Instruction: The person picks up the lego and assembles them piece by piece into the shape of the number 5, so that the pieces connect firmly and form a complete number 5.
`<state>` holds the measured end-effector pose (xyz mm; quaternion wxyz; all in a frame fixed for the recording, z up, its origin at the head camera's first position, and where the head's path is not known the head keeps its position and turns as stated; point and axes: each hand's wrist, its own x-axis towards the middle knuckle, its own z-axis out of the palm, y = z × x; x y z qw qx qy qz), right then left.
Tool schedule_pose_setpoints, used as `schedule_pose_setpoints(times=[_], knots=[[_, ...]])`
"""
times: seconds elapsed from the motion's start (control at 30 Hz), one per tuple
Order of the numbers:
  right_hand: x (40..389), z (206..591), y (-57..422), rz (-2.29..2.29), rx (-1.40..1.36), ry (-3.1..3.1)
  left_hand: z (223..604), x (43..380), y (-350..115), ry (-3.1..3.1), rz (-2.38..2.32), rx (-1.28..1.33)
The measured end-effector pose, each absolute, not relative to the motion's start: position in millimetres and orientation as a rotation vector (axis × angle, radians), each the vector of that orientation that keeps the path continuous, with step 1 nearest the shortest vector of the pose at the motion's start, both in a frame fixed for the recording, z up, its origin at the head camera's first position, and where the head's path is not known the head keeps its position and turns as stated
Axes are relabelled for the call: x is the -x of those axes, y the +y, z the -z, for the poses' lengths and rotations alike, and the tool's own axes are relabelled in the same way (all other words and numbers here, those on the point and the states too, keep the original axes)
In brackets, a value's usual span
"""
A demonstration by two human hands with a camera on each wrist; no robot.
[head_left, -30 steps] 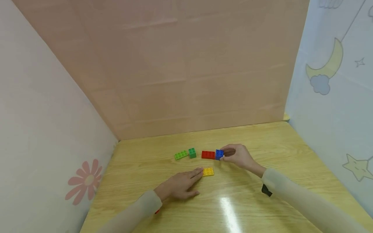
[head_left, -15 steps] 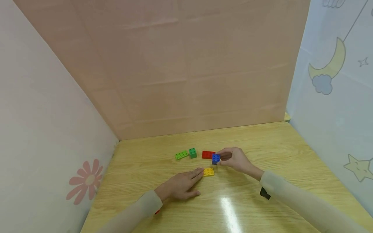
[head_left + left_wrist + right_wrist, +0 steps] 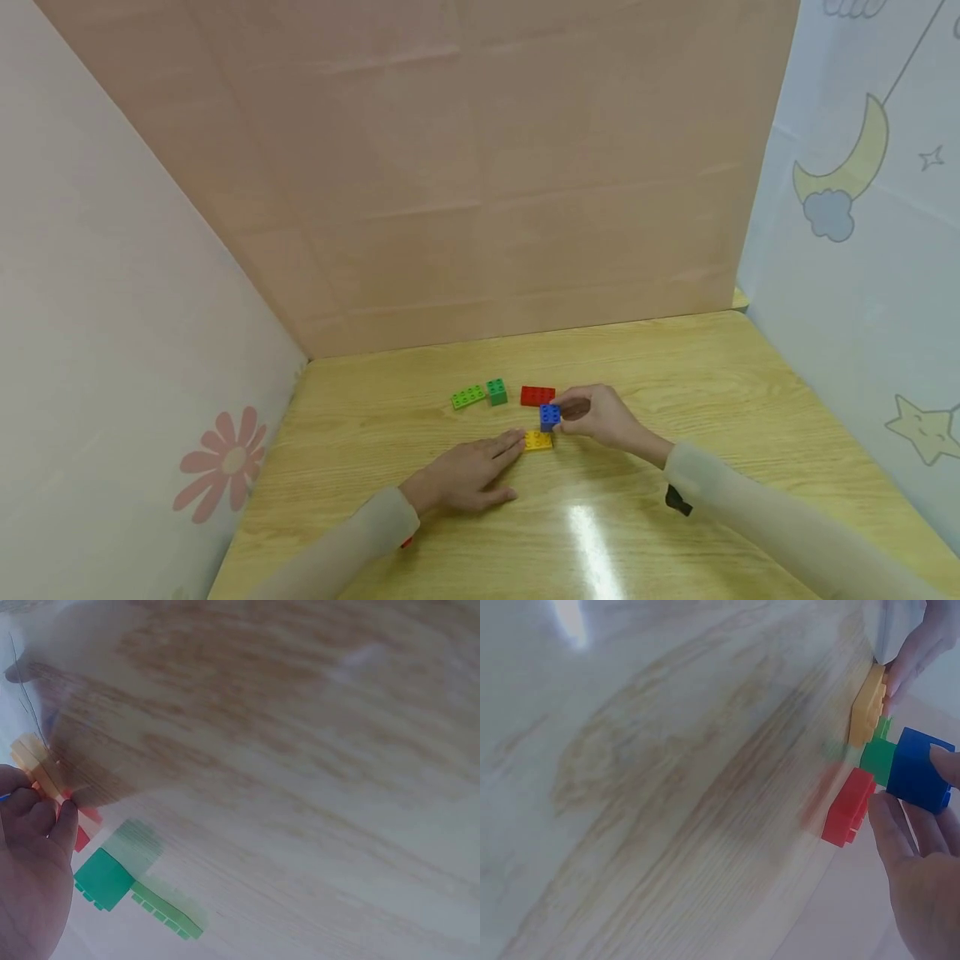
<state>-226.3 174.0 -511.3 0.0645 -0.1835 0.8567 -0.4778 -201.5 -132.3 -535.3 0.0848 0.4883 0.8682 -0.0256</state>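
In the head view my right hand (image 3: 606, 415) pinches a blue building brick (image 3: 550, 416) between thumb and fingers. That brick is just behind the right part of a yellow building brick (image 3: 537, 441); the right wrist view shows the blue brick (image 3: 922, 769) raised off the table. My left hand (image 3: 467, 477) lies palm down, its straight fingertips resting on the left end of the yellow brick. Behind the blue brick is a red brick (image 3: 534, 396). A green brick (image 3: 497, 392) stands left of the red one, beside a flat light green brick (image 3: 468, 397).
A wooden table (image 3: 360, 450) carries everything. Part of a red object (image 3: 407, 542) peeks out beneath the left sleeve. A beige back wall (image 3: 480, 208) and two printed side walls enclose the table. Something black (image 3: 678, 500) shows under the right sleeve.
My right hand has lifted the blue brick away from the red brick's right end and brought it left and nearer, over to the yellow brick. The left hand stays in place.
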Motion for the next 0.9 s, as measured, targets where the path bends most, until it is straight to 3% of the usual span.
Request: schedule_pose_setpoints(times=[0.9], knots=[[223.0,520.1,160.7,1.404,0.672,2.45,537.5,201.7,-130.7,2.6,0.063,-1.473]])
